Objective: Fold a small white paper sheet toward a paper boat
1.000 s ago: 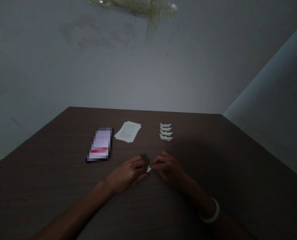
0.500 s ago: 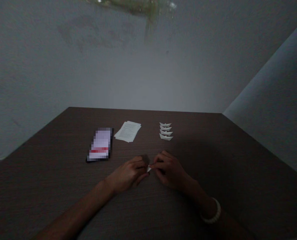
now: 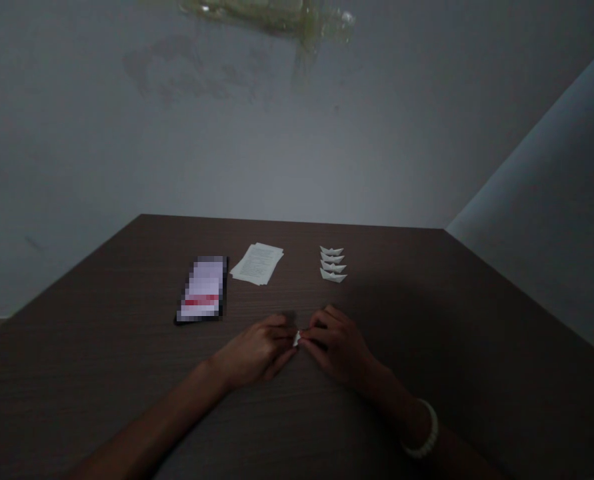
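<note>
A small folded piece of white paper (image 3: 297, 339) shows between my fingertips, most of it covered by them. My left hand (image 3: 257, 350) pinches it from the left, thumb below and fingers above. From the other side my right hand (image 3: 340, 343) grips it between thumb and forefinger, with a pale bracelet on that wrist. Beyond the right hand, several white paper boats (image 3: 333, 267) stand in a column on the table. A stack of printed paper sheets (image 3: 257, 264) lies farther back, past the left hand.
A phone (image 3: 203, 290) with a blurred screen lies left of the sheets on the dark wooden table (image 3: 127, 320). The table's far edge meets a grey wall (image 3: 297, 153) with a stained patch and tape high up.
My right thumb has come up to the folded paper and closed on it, and my left thumb has closed in too. The view has shifted slightly; the other things lie as before.
</note>
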`<state>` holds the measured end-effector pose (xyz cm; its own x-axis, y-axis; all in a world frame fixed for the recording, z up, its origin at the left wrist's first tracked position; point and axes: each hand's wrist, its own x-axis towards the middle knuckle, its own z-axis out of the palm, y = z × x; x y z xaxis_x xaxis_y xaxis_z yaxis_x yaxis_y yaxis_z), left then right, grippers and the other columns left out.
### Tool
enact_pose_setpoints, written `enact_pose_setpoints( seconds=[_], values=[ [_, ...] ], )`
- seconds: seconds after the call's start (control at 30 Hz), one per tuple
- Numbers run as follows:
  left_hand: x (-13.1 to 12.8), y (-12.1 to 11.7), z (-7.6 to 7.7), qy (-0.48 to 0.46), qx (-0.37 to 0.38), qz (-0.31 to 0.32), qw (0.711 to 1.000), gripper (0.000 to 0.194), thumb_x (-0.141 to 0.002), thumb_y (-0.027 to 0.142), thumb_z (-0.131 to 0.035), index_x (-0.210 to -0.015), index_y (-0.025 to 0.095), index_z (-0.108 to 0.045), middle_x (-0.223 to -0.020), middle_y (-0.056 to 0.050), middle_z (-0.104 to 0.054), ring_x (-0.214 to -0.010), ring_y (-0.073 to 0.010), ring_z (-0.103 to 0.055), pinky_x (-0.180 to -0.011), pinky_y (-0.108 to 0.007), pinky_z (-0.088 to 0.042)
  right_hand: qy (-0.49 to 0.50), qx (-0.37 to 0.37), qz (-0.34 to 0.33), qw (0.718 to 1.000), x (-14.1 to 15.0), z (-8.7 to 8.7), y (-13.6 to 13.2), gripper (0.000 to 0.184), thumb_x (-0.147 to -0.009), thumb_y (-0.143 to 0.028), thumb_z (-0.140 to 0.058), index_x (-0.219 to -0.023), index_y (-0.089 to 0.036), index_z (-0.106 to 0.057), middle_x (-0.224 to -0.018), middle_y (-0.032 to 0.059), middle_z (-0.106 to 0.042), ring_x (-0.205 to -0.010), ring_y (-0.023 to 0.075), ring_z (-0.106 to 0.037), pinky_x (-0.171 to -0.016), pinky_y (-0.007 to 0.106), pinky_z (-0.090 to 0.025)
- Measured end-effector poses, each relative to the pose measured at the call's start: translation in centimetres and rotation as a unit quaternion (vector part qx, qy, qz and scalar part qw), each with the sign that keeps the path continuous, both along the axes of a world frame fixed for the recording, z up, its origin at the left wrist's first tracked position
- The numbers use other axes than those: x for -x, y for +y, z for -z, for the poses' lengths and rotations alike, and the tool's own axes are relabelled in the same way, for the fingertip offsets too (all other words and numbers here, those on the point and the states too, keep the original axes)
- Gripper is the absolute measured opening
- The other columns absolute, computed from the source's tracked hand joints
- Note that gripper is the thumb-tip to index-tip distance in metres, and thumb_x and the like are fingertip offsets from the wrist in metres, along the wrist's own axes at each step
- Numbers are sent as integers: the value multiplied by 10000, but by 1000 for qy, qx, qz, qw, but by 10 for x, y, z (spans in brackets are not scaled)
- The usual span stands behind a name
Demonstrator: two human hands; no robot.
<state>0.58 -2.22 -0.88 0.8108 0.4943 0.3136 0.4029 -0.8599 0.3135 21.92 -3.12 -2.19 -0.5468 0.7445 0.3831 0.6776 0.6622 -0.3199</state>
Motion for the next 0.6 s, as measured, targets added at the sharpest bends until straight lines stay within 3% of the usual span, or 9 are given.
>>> enact_pose_setpoints(
  seconds=[0.37, 0.6],
  values=[
    [-6, -1, 8, 25, -31, -40, 998, 248, -970, 174, -418, -1046, 134, -651, -992, -70, -689, -993, -226, -574, -873, -362, -509, -18, -21, 62, 998, 1, -4, 4, 135, -904, -243, -578, -932, -236, -710, -889, 47, -612, -870, 195, -506, -771, 318, -414],
    [-6, -2, 3, 35, -28, -39, 998, 226, -955, 166, -429, -973, 152, -653, -983, -69, -681, -956, -215, -574, -911, -373, -468, 34, -47, -30, 998, -5, 5, 9, 237, -890, -87, -543, -1031, -217, -682, -946, 14, -721, -798, 168, -535, -749, 282, -446]
  ],
)
